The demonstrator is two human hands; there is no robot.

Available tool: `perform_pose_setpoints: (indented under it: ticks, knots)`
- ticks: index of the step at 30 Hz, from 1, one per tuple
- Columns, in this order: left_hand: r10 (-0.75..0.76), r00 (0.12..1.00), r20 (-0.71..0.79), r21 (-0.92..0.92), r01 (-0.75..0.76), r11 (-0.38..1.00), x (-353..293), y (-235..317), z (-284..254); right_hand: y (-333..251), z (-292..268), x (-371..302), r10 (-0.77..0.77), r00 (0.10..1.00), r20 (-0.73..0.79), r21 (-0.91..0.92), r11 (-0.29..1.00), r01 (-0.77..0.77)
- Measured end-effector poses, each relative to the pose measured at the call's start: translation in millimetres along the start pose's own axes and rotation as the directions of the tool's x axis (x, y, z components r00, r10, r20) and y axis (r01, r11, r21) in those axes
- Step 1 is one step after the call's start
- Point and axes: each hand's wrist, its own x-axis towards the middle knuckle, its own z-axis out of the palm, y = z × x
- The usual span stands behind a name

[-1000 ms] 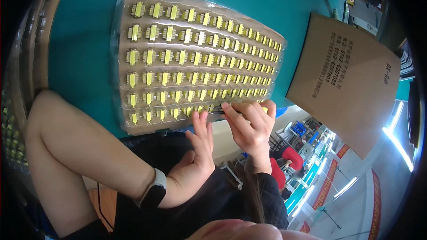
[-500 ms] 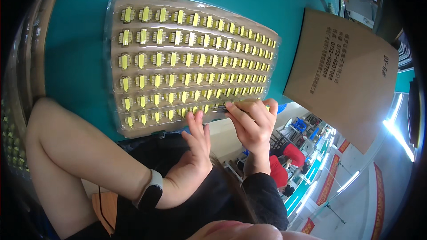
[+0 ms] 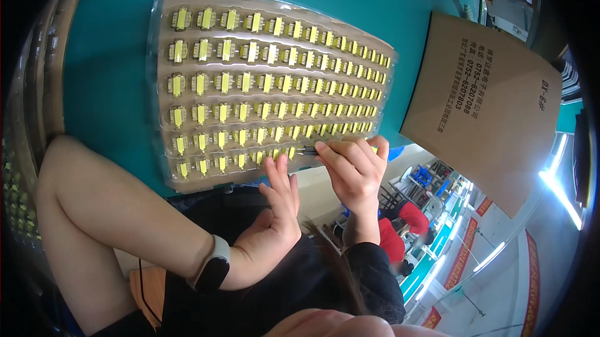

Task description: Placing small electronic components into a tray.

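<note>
A clear plastic tray (image 3: 164, 37) carries rows of small transformers (image 3: 200, 84) wrapped in yellow tape. My right hand (image 3: 354, 171) pinches a pair of dark tweezers (image 3: 309, 150), whose tips reach the row nearest me, beside one transformer (image 3: 292, 153). Whether the tips grip anything is too small to tell. My left hand (image 3: 278, 209) is open, its fingers stretched out and the fingertips at the tray's near edge, by the same row. A watch with a light strap is on the left wrist.
The tray lies on a green tabletop (image 3: 112, 87). A brown cardboard box (image 3: 481, 106) stands to the right. More yellow-taped parts (image 3: 22, 212) show at the far left. People in red (image 3: 409, 218) sit at benches in the background.
Almost nothing differs. The view has shifted slightly, and both hands keep their places at the near row, the tweezers still pinched in the right.
</note>
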Motion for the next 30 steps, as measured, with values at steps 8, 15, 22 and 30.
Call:
perform_pose_setpoints:
  ticks: [8, 15, 22, 30]
  knots:
    - [0.015, 1.000, 0.015, 0.004, -0.015, 1.000, -4.5, 0.3, 3.3, -4.4, 2.9, -5.3, 0.024, 1.000, 0.005, 0.028, 0.999, -0.024]
    - [-0.016, 1.000, 0.018, -0.062, 0.017, 0.998, -4.7, 0.6, -3.7, -0.1, 0.1, -10.2, 0.016, 0.999, 0.036, -0.011, 1.000, -0.016]
    - [-0.025, 0.991, 0.130, -0.064, 0.034, 0.997, -16.4, -4.6, -12.7, -10.7, 3.9, -4.3, 0.027, 0.999, -0.018, 0.020, 0.999, -0.027]
    - [-0.095, 0.994, 0.047, -0.139, 0.100, 0.985, -6.8, -4.0, -8.5, -17.8, 3.0, 4.3, -0.019, 1.000, 0.017, -0.019, 1.000, 0.019]
